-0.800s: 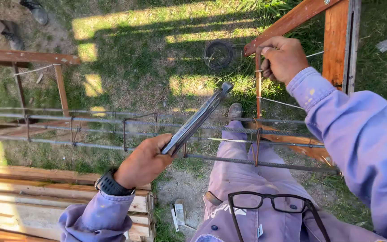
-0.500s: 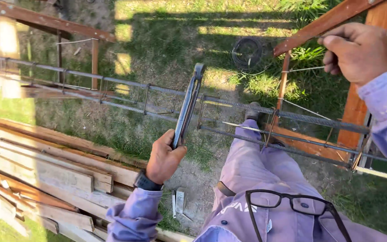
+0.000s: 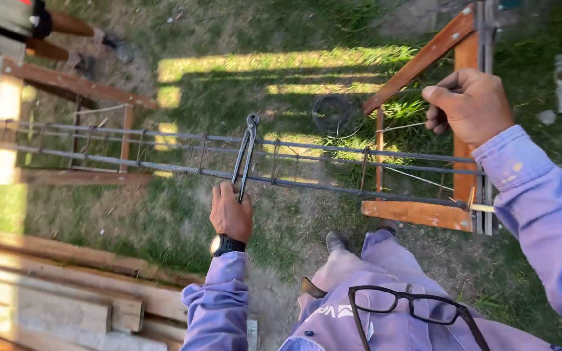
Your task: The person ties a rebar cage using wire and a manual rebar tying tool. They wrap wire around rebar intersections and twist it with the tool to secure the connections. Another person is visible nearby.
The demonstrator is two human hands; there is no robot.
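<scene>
Head view: left hand (image 3: 231, 213) clenched on dark steel pincers (image 3: 244, 153), now swung upright over long rebar cage (image 3: 307, 170); right hand (image 3: 469, 106) has left the stirrup, fingers pinching thin tie wire (image 3: 403, 89) by orange wooden trestle (image 3: 424, 55).

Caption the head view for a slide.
Left hand holds pincers at a rebar cage over grass; right hand pinches a thin wire by a wooden frame.

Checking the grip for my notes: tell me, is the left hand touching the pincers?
Touching. The head view shows the left hand closed around the handles of the pincers.
</scene>
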